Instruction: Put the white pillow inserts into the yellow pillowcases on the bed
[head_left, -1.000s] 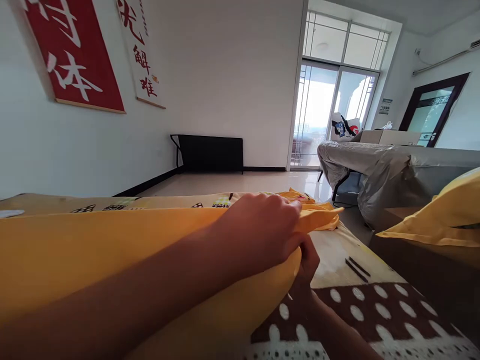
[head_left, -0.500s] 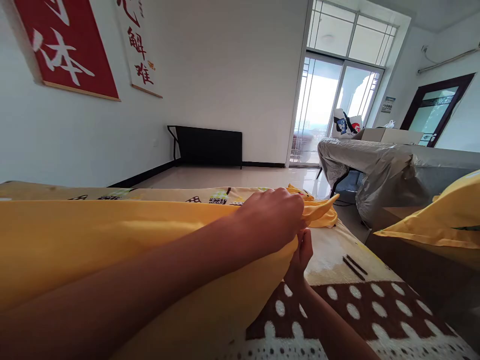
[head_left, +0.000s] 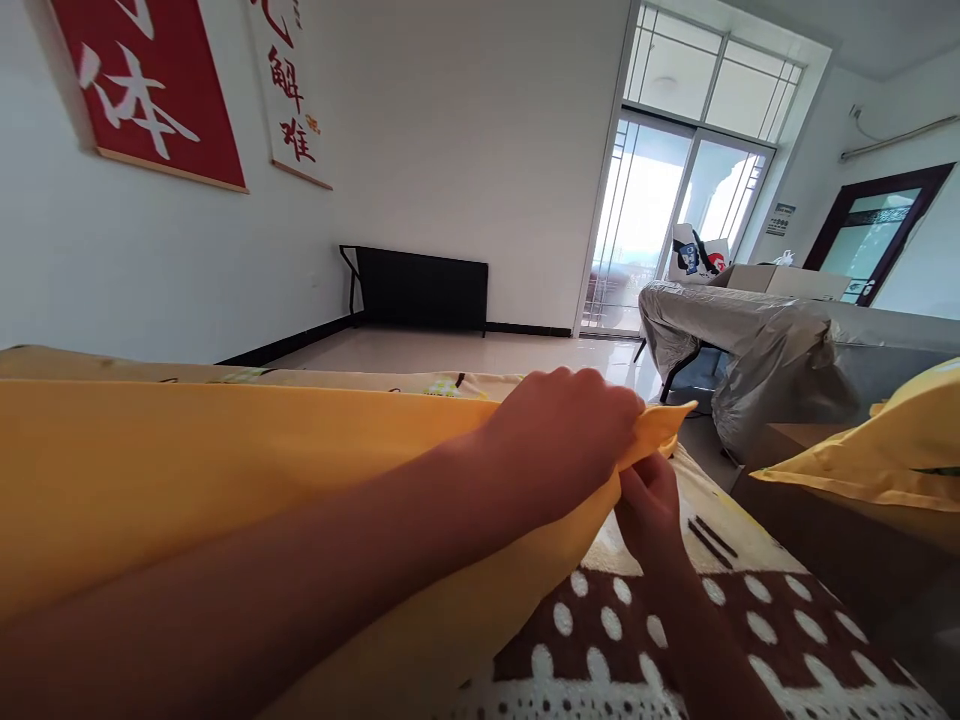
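Note:
A large piece of plain yellow cloth (head_left: 247, 440) stretches from the left edge to a pointed corner at the middle right. My left hand (head_left: 566, 440) is closed over the cloth near that corner, knuckles up. Just beneath and to its right, my right hand (head_left: 651, 505) pinches the cloth's edge close to the tip, its fingers partly hidden. The corner sticks out past both hands. Under the cloth lies a patterned blanket (head_left: 757, 600) in cream and brown with white spots.
Two thin dark sticks (head_left: 712, 542) lie on the blanket to the right. Another yellow cloth item (head_left: 885, 440) rests on a brown box (head_left: 795, 520) at the right. Behind stands a table under plastic sheeting (head_left: 765, 315). A black folded panel (head_left: 420, 290) leans against the wall.
Both hands have shifted to the right along the cloth. My right hand has come up beside the corner, and the cloth's upper edge looks straighter.

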